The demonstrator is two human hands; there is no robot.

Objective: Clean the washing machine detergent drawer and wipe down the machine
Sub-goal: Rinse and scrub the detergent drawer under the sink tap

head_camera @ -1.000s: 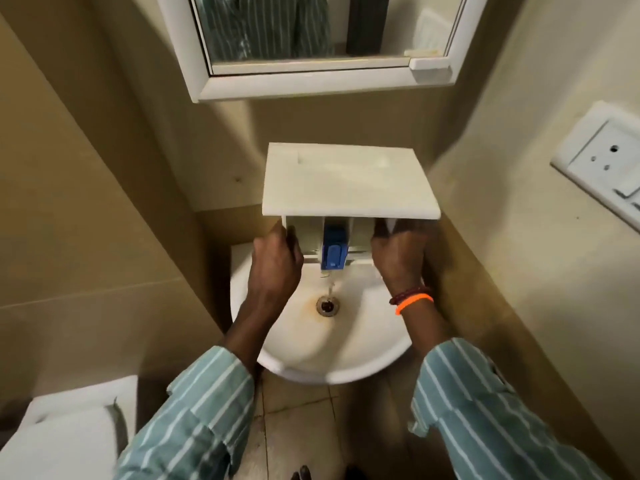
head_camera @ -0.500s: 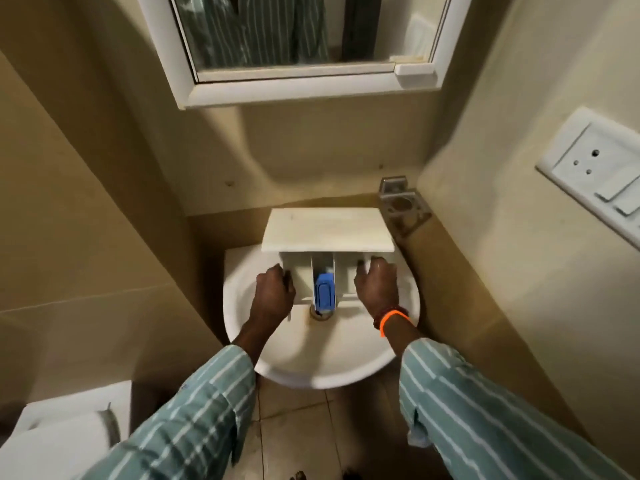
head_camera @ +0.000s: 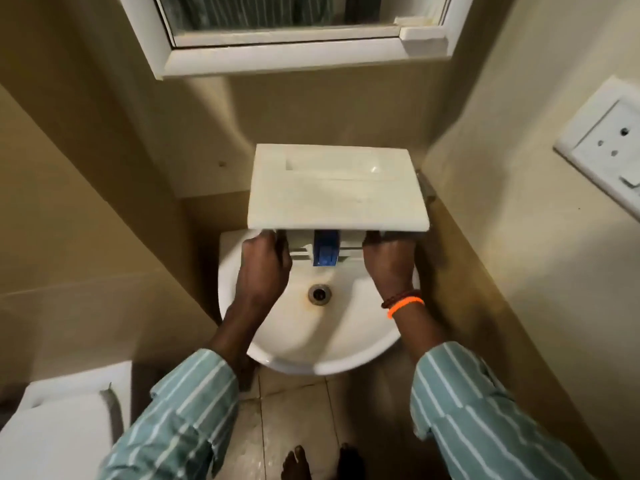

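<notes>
The drawer is held over the back of the sink, its white front panel tilted up toward the camera and a blue insert showing beneath the panel's edge. The left hand is closed on the drawer's left side and the right hand, with an orange band at its wrist, is closed on its right side. The drain lies below the drawer; a mirror hangs above, a socket is on the right wall, and a toilet stands lower left.

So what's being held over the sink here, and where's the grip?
The detergent drawer, held by both hands: left hand on its left side, right hand on its right side, just behind the front panel.
</notes>
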